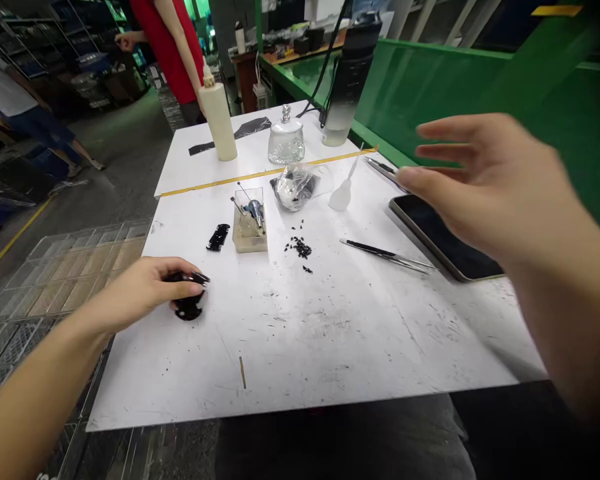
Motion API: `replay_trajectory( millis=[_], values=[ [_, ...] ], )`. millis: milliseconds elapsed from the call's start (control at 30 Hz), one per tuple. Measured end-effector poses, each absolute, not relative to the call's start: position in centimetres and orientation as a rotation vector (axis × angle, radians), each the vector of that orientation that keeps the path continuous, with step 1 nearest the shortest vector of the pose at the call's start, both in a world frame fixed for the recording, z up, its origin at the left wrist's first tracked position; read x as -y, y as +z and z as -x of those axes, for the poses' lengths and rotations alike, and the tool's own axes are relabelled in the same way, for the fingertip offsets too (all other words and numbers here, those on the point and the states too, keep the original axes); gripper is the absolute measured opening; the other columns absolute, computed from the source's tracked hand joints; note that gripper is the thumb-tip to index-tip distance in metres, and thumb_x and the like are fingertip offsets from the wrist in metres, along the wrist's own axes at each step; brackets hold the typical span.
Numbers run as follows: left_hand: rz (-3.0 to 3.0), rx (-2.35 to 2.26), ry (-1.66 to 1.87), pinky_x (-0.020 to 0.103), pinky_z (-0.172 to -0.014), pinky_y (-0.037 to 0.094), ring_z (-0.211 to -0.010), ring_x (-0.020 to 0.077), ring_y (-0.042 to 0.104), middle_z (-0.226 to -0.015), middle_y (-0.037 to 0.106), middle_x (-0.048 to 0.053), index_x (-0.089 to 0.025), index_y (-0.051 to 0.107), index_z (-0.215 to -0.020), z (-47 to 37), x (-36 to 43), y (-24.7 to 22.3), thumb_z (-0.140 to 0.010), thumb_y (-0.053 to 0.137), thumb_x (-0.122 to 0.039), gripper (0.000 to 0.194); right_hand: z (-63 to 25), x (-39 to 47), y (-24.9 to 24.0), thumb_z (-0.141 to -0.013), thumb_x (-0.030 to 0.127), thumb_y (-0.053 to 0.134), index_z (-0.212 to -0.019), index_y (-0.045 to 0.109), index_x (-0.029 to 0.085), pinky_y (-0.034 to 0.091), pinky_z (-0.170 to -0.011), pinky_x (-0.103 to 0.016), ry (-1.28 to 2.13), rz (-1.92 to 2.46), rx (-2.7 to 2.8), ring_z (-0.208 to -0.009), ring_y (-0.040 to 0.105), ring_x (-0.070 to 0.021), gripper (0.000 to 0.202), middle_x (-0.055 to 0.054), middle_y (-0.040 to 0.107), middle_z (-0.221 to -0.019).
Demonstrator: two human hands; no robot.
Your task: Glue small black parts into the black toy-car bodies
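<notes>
My left hand (163, 287) is closed on a glossy black part (189, 308) at the left side of the white table. Raised over the table's right side, my right hand (485, 180) has its fingers apart and holds nothing. Below it lie a dark phone (445, 237) and a pair of tweezers (385, 255). Another flat black piece (218, 237) rests beside a small clear tray (251, 243) that holds a metal-tipped tool and thin sticks. Tiny black bits (300, 248) are scattered in the middle.
A cream bottle (219, 123), a glass jar (286, 141) and a dark tumbler (347, 87) stand at the back. Nearer are a plastic bag (296, 188) and a white dropper bottle (341, 195). Stacked clear trays (85, 267) sit left of the table; two people stand beyond.
</notes>
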State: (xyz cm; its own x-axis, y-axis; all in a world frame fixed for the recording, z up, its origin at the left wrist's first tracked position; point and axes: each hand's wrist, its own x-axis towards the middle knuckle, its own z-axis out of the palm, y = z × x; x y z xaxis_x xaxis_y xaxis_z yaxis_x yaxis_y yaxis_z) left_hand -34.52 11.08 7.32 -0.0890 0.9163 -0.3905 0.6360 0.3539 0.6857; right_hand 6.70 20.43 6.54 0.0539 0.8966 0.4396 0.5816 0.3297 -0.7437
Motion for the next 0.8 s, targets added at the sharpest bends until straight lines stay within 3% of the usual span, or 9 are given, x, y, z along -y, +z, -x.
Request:
replay_trajectory(
  millis=[133, 300, 467, 600, 733, 800],
  values=[
    [-1.442, -1.805, 0.370, 0.031, -0.065, 0.053, -0.070, 0.0192, 0.065, -0.084, 0.075, 0.003, -0.022, 0.081, -0.109, 32.3, -11.6, 4.8, -0.077, 0.084, -0.050, 0.043, -4.1, -22.8, 6.4, -0.084, 0.033, 0.081, -0.130, 0.067, 0.021, 0.053, -0.107, -0.055, 0.648, 1.433, 1.571, -0.123, 0.065, -0.0310, 0.049, -0.009, 0.068, -0.133],
    [-1.611, -1.940, 0.378, 0.038, -0.079, 0.050, -0.082, 0.0222, 0.061, -0.099, 0.069, 0.004, -0.025, 0.073, -0.122, 33.2, -10.6, 4.7, -0.077, 0.081, -0.064, 0.061, -4.2, -25.1, 5.2, -0.088, 0.034, 0.075, -0.115, 0.066, 0.021, 0.061, -0.096, -0.044, 0.869, 1.388, 1.378, -0.117, 0.067, -0.0267, 0.031, -0.012, 0.067, -0.131],
    [-1.780, -1.939, 0.225, 0.037, -0.080, 0.047, -0.100, 0.0272, 0.059, -0.124, 0.063, 0.006, -0.030, 0.066, -0.132, 33.1, -9.0, 5.6, -0.077, 0.081, -0.067, 0.068, -3.9, -26.3, 2.9, -0.088, 0.037, 0.072, -0.123, 0.060, 0.020, 0.064, -0.089, -0.043, 0.918, 1.428, 1.311, -0.115, 0.068, -0.0273, 0.040, -0.014, 0.061, -0.137],
    [-1.906, -1.880, 0.185, 0.032, -0.069, 0.045, -0.102, 0.0266, 0.058, -0.128, 0.063, 0.006, -0.028, 0.067, -0.119, 32.8, -8.1, 5.3, -0.086, 0.074, -0.064, 0.049, -3.3, -26.6, 1.8, -0.078, 0.041, 0.082, -0.139, 0.054, 0.022, 0.066, -0.084, -0.046, 0.917, 1.506, 1.380, -0.116, 0.066, -0.0312, 0.069, -0.016, 0.053, -0.148],
    [-1.998, -1.884, 0.298, 0.028, -0.059, 0.043, -0.092, 0.0244, 0.058, -0.103, 0.067, 0.007, -0.024, 0.062, -0.089, 33.0, -7.1, 5.2, -0.093, 0.068, -0.056, 0.032, -3.9, -27.1, 1.3, -0.071, 0.047, 0.086, -0.143, 0.054, 0.022, 0.065, -0.077, -0.047, 0.990, 1.574, 1.464, -0.098, 0.070, -0.0288, 0.082, -0.018, 0.051, -0.151],
    [-1.946, -1.936, 0.393, 0.026, -0.054, 0.041, -0.083, 0.0222, 0.058, -0.094, 0.067, 0.005, -0.025, 0.061, -0.084, 32.4, -6.2, 5.5, -0.094, 0.067, -0.054, 0.031, -4.4, -27.5, 1.2, -0.070, 0.049, 0.086, -0.144, 0.053, 0.022, 0.065, -0.074, -0.046, 0.987, 1.608, 1.490, -0.098, 0.070, -0.0289, 0.085, -0.020, 0.050, -0.153]
  ],
)
